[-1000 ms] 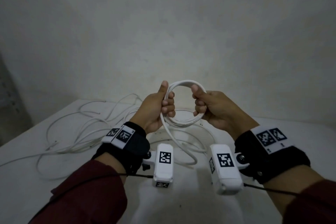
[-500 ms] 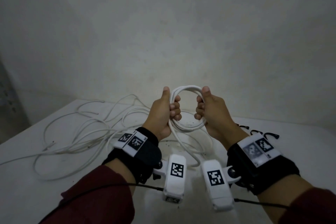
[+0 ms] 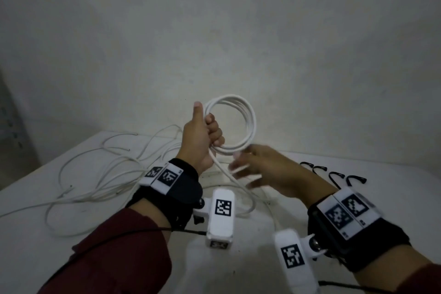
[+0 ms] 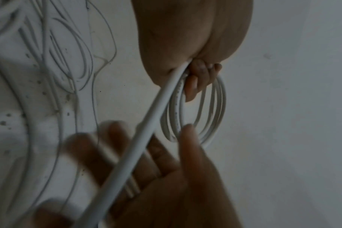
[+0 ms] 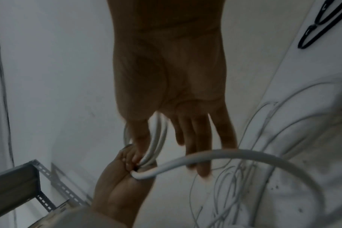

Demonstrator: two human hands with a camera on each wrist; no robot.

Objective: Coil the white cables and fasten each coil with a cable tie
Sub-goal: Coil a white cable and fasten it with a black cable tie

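We hold the coil [image 3: 230,124] in our left hand [image 3: 199,141], above the table [image 3: 35,234] and in front of the wall [image 3: 238,19]. The fingers [image 3: 216,135] are curled round the bundled turns at the coil's 8 o'clock edge, with the thumb standing straight up beside the loops. In the head view the coil stands roughly upright, its open face turned toward us, a near-round ring a little taller than wide. From the grip one free strand, the tail [image 3: 229,174], runs down toward 5 o'clock to the table.

Our right hand [image 3: 269,172] is blurred, at the coil's 6 o'clock. Its fingers are spread and nearly straight, clamped on nothing; in the left wrist view [image 4: 166,177] the tail crosses in front of the open palm. In the right wrist view [image 5: 172,86] the thumb lies by the loops [image 5: 156,141] and the tail [image 5: 224,154] arcs across the fingertips. Whether they touch the cable we cannot tell.

Loose cables [image 3: 95,174] sprawl over the table at 9 o'clock from the hands, their strands mostly running left to right. Four black ties [image 3: 334,173] lie in a row at 3 o'clock, well apart from the coil. A grey metal shelf [image 5: 16,185] shows in the right wrist view at 8 o'clock.
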